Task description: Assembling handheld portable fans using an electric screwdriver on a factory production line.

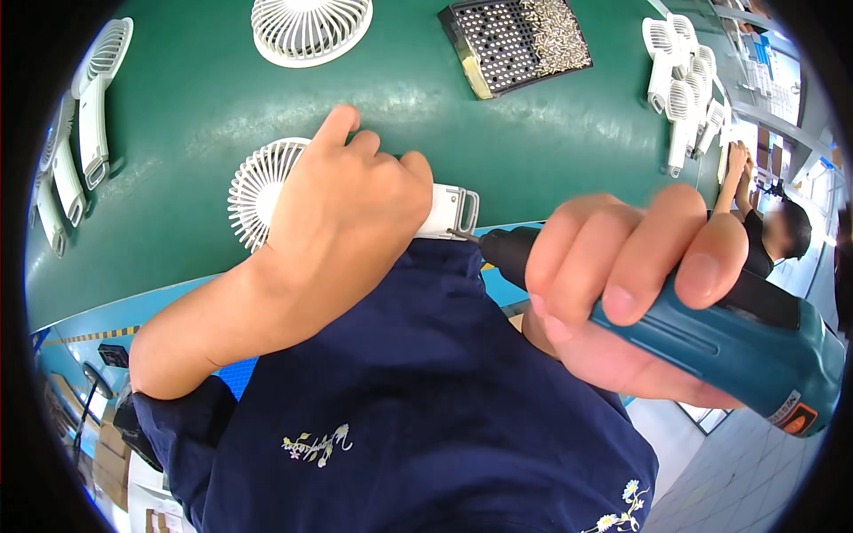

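Note:
A white handheld fan lies sideways along the near edge of the green table, its round grille to the left. My left hand is closed over the fan's neck and handle, with the index finger bent upward, and hides the middle of the fan. The handle's end, with a wire-like loop, sticks out to the right of that hand. My right hand wraps round a teal and black electric screwdriver. Its thin bit points left and meets the handle's end near a small hole; whether a screw sits there is too small to tell.
Another white fan grille lies at the far middle of the green table. A black screw tray full of small screws stands far right of it. Several white fans cluster at the right, more fans at the left. A person sits beyond.

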Available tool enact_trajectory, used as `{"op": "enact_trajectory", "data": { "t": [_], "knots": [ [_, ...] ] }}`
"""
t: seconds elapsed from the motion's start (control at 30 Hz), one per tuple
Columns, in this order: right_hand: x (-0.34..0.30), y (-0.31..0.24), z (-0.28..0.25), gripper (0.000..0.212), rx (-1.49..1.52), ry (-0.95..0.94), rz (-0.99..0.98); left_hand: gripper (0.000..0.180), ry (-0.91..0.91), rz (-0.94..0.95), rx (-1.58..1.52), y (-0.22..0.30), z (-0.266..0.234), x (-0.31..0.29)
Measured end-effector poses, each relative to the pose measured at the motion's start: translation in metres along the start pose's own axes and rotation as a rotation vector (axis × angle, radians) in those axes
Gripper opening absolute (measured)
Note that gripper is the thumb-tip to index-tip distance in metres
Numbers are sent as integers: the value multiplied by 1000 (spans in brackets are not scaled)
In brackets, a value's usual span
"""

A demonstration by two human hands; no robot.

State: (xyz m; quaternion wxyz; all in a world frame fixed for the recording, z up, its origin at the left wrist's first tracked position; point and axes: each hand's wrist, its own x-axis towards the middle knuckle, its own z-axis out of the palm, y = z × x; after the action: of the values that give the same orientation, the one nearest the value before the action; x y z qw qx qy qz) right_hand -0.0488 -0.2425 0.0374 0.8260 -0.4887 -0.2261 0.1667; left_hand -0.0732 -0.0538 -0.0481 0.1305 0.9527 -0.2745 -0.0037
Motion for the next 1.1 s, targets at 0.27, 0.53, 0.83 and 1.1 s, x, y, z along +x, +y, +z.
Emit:
{"op": "enact_trajectory", "data": {
  "t": [0.27,0.53,0.83,1.1],
  "knots": [
    [6,5,-16,59,-5,-128,-117,15,-5,6,34,1,2,0],
    [16,6,-40,80,32,-301,-91,13,7,-14,8,3,2,0],
    [17,4,-42,77,4,-346,-19,11,-31,-2,13,2,0,0],
    [16,3,-40,78,8,-350,-13,11,-14,-4,17,2,2,-1]
  ]
}}
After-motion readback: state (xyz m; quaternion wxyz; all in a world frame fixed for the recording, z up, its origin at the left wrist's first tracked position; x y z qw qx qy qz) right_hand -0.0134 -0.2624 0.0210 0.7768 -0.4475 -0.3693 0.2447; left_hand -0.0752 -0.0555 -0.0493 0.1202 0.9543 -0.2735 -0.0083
